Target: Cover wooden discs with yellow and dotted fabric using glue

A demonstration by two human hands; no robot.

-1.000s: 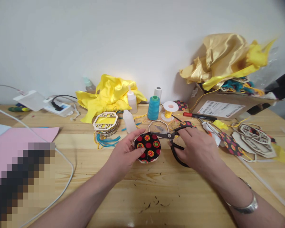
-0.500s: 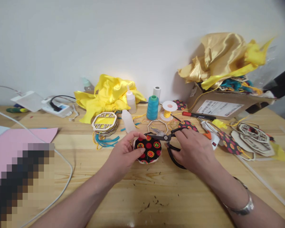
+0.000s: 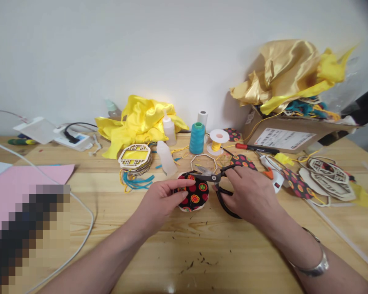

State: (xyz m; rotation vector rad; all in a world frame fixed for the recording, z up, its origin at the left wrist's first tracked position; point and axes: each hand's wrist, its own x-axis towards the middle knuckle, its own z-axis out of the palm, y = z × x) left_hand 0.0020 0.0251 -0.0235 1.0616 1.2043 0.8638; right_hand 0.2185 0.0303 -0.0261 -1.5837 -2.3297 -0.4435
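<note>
Patterned disc (image 3: pixel 197 199), black floral fabric with a pale rim, sits at frame centre, between the hands. Left hand (image 3: pixel 162 206) pinches it from its left side, thumb on the printed face, index finger lying across the upper part. Probably gripped this way to steady it and leave the right and lower rim uncovered. Right hand (image 3: pixel 253 196) grips the black scissors (image 3: pixel 214 178) by the handle loops, right of centre; blades point left and lie at the disc's upper edge (can't tell if anything is between them). Elbow room looks like the reason the table (image 3: pixel 153 257) is loaded mostly toward the back: teal thread cone (image 3: pixel 197 139) and yellow spool (image 3: pixel 216 145) stand upper centre, likely in reach yet off the work spot. Dark scraps (image 3: pixel 190 265) lie lower centre, below the disc.
</note>
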